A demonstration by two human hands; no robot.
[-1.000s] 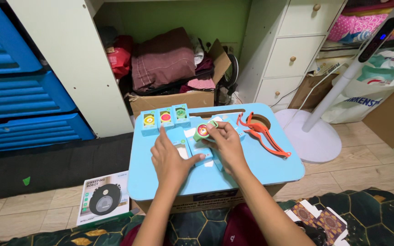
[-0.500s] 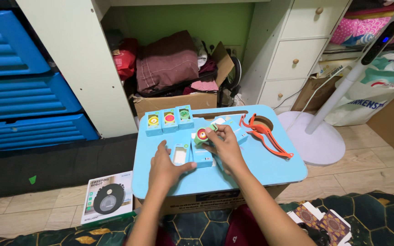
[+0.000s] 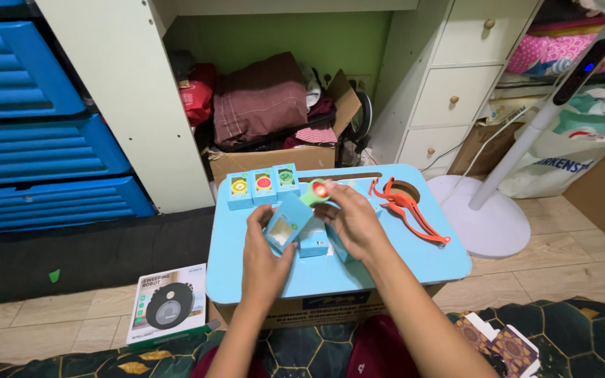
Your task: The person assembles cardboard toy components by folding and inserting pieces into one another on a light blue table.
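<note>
Head view: your left hand [image 3: 266,253] grips a small blue box [image 3: 286,225], fingers closed around it. Your right hand [image 3: 353,217] pinches a green toy watch [image 3: 316,190] at its fingertips, apparently just above the box's upper corner.

Blues, greens and one streak of orange

Light-blue tabletop [image 3: 414,259] carries three light-blue boxes [image 3: 263,187] showing yellow, red and green discs; a green toy watch with a red-orange face [image 3: 318,190]; orange plastic straps [image 3: 407,206] at centre right.
</note>
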